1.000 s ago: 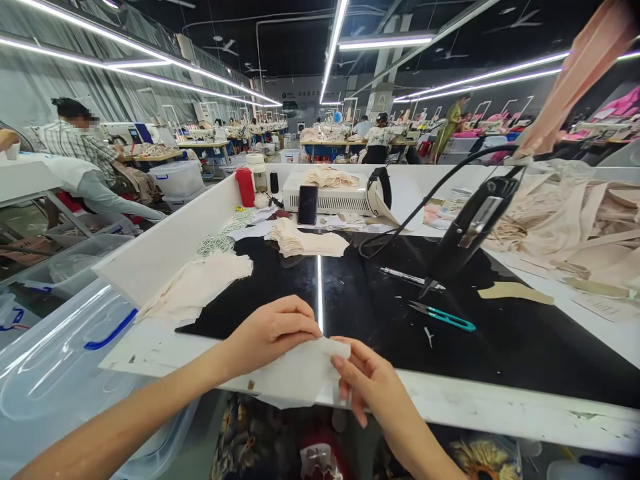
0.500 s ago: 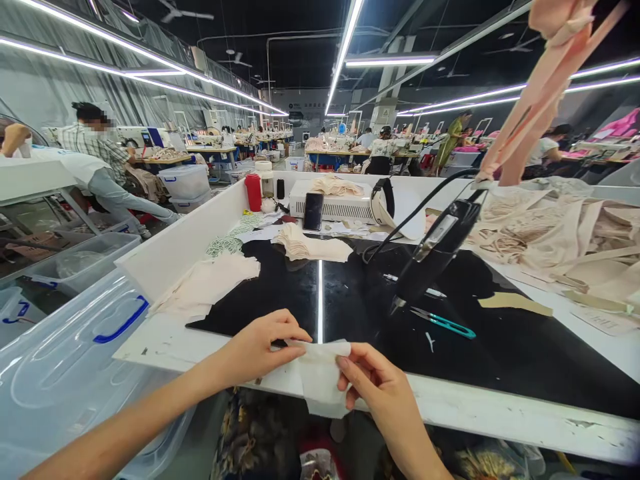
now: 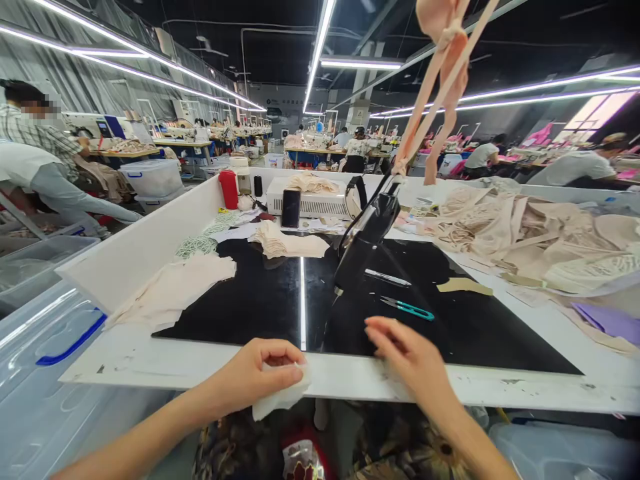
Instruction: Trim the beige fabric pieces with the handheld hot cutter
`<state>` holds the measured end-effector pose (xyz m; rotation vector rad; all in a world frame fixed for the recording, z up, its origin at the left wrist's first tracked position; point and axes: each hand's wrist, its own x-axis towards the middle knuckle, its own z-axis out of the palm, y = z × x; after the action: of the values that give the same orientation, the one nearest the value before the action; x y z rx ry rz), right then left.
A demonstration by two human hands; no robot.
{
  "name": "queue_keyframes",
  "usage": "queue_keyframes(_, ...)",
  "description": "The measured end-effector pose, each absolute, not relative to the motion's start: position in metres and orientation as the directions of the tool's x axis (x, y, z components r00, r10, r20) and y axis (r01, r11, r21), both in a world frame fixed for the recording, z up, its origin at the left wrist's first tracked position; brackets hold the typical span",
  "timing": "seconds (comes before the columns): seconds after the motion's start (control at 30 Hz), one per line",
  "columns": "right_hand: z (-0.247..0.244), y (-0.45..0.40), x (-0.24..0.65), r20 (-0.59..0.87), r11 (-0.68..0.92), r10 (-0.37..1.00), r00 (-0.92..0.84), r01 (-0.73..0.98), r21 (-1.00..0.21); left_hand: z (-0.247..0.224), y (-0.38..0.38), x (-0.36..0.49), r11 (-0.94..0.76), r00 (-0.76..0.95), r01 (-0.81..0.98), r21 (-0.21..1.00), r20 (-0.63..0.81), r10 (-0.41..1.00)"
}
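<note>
My left hand (image 3: 273, 373) is closed on a small piece of thin white fabric (image 3: 281, 399), which hangs crumpled below its fingers at the table's front edge. My right hand (image 3: 407, 350) is empty over the front of the black mat (image 3: 260, 307), its fingers loosely bent and apart. Beyond it lie turquoise thread snips (image 3: 413, 309) and a slim silver tool (image 3: 387, 277). A black hand tool with a metal tip (image 3: 364, 240) hangs tilted above the mat from knotted pink fabric strips (image 3: 440, 80).
Stacked cream fabric pieces (image 3: 290, 241) lie at the mat's back, with more pale pieces (image 3: 175, 287) at left. A phone (image 3: 291, 209) leans on a white vented box (image 3: 320, 205). Beige garments (image 3: 520, 227) are heaped at right. A clear lidded bin (image 3: 30, 400) stands at left.
My right hand has let go of the white fabric and moved right and up over the mat. The left hand keeps the fabric, now bunched up. The view has turned rightward.
</note>
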<state>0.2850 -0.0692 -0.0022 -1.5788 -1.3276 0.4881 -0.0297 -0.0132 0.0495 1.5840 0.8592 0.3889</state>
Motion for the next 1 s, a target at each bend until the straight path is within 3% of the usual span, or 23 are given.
queue_keyframes(0.1, -0.002, -0.048, 0.345, 0.449, 0.063, 0.825, 0.343, 0.735, -0.676, 0.050, -0.016, -0.029, 0.095, 0.648, 0.327, 0.940, -0.296, 0.702)
queue_keyframes(0.23, -0.017, -0.029, 0.382, 0.503, 0.054, 0.832, 0.234, 0.868, -0.493, 0.050, -0.019, -0.021, 0.212, 0.642, 0.294, 0.932, -0.357, 0.679)
queue_keyframes(0.43, -0.030, -0.029, 0.392, 0.493, 0.075, 0.858, 0.147, 0.912, -0.403, 0.049, -0.018, -0.017, 0.230, 0.640, 0.318, 0.920, -0.387, 0.663)
queue_keyframes(0.6, -0.020, -0.052, 0.385, 0.460, 0.068, 0.869, 0.181, 0.878, -0.473, 0.046, -0.019, -0.017, 0.251, 0.646, 0.326, 0.911, -0.409, 0.644)
queue_keyframes(0.7, -0.005, -0.084, 0.353, 0.390, 0.073, 0.896, 0.211, 0.798, -0.599, 0.049, -0.021, -0.015, 0.238, 0.662, 0.338, 0.910, -0.410, 0.628)
queue_keyframes(0.77, 0.008, -0.107, 0.322, 0.185, 0.000, 0.947, 0.264, 0.574, -0.819, 0.052, -0.021, -0.014, 0.228, 0.675, 0.351, 0.908, -0.414, 0.610)
queue_keyframes(0.8, 0.014, -0.118, 0.306, 0.095, -0.053, 0.962, 0.256, 0.517, -0.854, 0.054, -0.022, -0.014, 0.221, 0.681, 0.361, 0.906, -0.418, 0.601)
queue_keyframes(1.0, 0.024, -0.150, 0.254, -0.160, -0.174, 0.985, 0.069, 0.456, -0.873, 0.062, -0.025, -0.013, 0.167, 0.711, 0.408, 0.898, -0.427, 0.558)
